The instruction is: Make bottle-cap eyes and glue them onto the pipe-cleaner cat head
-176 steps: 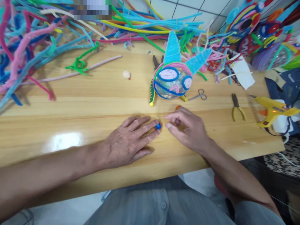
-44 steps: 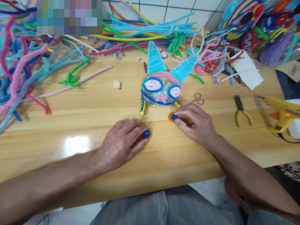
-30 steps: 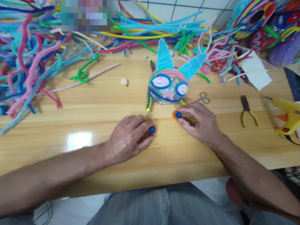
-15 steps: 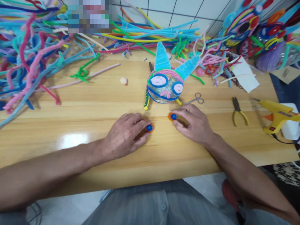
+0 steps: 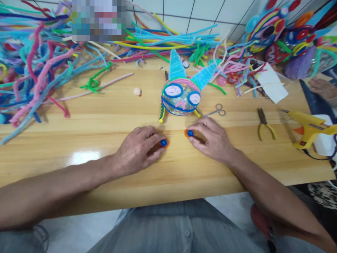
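Between thumb and fingers, my left hand point(image 5: 140, 149) pinches a small round blue-and-orange pipe cleaner coil point(image 5: 163, 142), low over the wooden table point(image 5: 110, 116). A matching blue-and-orange coil point(image 5: 190, 133) is pinched in my right hand point(image 5: 210, 140), a short way to the right. Just beyond both hands stands a clear rounded figure point(image 5: 181, 100) decorated with pipe cleaners. It has tall light-blue ears, white eyes ringed in blue and a pink nose. Scissors point(image 5: 217, 110) lie beside it, close to my right fingers.
Tangled pipe cleaners point(image 5: 39, 77) cover the left side, with more bundles point(image 5: 168, 38) along the tiled wall. Pliers point(image 5: 265, 124) and a yellow glue gun point(image 5: 308, 128) lie to the right. More decorated figures point(image 5: 273, 31) stand at back right. Another person's hand point(image 5: 323, 88) shows at the right edge.
The whole view has shifted slightly. Both hands still hold their coils in nearly the same place. Another person's hand has come into view at the right edge.
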### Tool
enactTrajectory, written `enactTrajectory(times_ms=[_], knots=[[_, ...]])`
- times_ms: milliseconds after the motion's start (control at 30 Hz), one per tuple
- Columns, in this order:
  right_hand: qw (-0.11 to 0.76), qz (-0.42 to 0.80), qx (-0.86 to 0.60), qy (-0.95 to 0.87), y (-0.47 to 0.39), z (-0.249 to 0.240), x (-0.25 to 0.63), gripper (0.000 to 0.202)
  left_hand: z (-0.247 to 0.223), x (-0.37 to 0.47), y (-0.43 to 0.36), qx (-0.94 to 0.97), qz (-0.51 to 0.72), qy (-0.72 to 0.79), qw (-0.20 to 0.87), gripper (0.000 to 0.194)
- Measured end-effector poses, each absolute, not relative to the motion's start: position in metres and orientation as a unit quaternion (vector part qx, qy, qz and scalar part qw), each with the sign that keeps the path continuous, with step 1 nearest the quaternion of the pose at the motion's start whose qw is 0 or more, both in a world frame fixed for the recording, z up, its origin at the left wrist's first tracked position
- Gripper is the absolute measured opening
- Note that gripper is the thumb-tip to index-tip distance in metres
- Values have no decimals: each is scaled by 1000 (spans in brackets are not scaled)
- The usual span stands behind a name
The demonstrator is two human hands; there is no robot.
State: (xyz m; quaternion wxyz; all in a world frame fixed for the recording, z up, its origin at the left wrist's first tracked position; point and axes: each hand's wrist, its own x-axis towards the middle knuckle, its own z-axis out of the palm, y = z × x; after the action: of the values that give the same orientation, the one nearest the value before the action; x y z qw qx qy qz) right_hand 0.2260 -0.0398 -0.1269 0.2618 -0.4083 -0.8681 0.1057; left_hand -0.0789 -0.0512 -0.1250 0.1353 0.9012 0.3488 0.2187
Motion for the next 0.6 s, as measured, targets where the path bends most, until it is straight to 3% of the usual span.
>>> enactTrajectory(times_ms=[200,600], knots=[[269,121,-414,-861,-41,-126,227,26,-123,-81,-52,894,229,356,145,30],[280,128,-411,-858,-42,-126,226,15,-122,-76,-47,901,245,333,133,14]])
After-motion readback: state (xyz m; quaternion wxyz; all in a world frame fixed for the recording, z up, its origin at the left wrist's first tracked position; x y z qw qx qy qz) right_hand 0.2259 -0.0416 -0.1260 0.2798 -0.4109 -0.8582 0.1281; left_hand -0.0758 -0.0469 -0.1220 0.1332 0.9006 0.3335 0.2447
